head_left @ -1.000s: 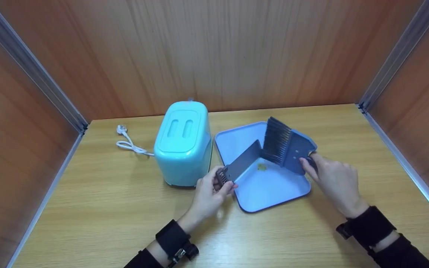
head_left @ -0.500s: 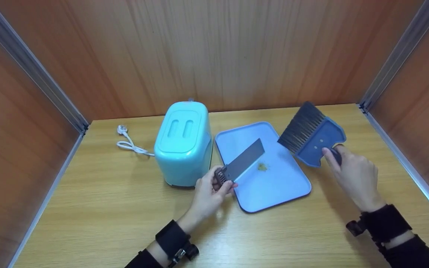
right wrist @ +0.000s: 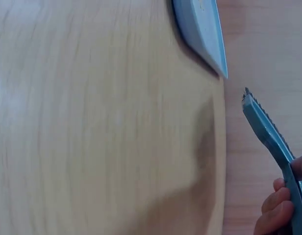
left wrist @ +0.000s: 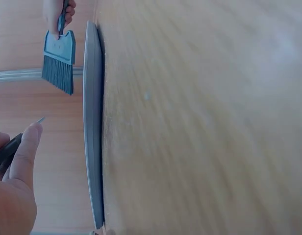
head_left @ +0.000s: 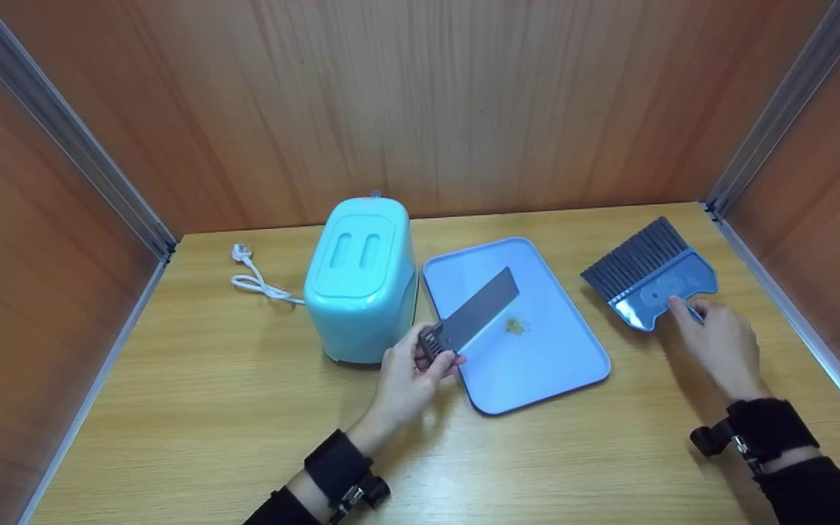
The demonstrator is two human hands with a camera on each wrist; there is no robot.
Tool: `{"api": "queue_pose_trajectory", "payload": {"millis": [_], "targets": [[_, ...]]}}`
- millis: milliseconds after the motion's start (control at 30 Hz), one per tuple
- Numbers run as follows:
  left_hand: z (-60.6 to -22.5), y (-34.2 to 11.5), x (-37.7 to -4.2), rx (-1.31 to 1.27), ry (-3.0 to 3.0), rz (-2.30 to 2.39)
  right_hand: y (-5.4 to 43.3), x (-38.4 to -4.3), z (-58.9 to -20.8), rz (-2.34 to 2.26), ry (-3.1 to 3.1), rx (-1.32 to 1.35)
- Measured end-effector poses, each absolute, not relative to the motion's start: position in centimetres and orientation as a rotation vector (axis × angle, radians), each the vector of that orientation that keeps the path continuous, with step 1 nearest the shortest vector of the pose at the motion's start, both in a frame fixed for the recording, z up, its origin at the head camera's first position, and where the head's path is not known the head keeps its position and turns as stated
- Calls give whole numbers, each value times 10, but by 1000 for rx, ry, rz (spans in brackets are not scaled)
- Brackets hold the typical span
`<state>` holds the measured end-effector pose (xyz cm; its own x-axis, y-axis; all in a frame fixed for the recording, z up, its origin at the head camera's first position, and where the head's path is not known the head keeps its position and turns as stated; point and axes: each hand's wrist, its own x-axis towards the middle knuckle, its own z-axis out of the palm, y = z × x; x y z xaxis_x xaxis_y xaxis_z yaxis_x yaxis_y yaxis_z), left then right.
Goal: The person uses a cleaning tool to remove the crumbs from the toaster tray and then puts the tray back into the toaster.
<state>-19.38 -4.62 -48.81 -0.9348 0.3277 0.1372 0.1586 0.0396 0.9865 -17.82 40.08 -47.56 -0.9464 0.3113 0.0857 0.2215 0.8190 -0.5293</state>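
My left hand (head_left: pixel 409 375) pinches the dark slotted end of a crumb tray (head_left: pixel 482 306), a narrow flat grey metal plate. It slants over a blue-lilac serving tray (head_left: pixel 566 357). A small patch of yellowish crumbs (head_left: pixel 514 326) lies near the middle of the serving tray. Off to the right, my right hand (head_left: pixel 722 346) grips the handle of a wide blue brush (head_left: pixel 671 288) with dark bristles pointing up and left. In the right wrist view the brush (right wrist: pixel 268 132) shows edge-on, raised over the table. The left wrist view catches my left thumb (left wrist: pixel 26 156) on the crumb tray's dark end.
A turquoise toaster (head_left: pixel 358 284) with two slots in its top stands left of the serving tray. Its white cord and plug (head_left: pixel 256 281) lie behind it on the left. Wooden panels (head_left: pixel 434 109) wall in the table (head_left: pixel 208 408) at the back and sides.
My right hand has carried the brush from over the serving tray out to the right, uncovering the crumbs. My left hand and the crumb tray have stayed almost still.
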Motion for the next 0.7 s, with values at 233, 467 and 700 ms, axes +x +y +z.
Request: {"api": "queue_pose_trajectory", "payload": {"millis": [233, 467, 700], "targets": [[-486, -45, -193, 474, 2126, 2063, 416, -181, -490, 797, -2983, -572], [-484, -43, -192, 439, 2066, 2098, 422, -180, -497, 701, -3060, -575], [-484, -43, -191, 417, 2031, 2133, 421, -180, -499, 663, -3058, -543]]}}
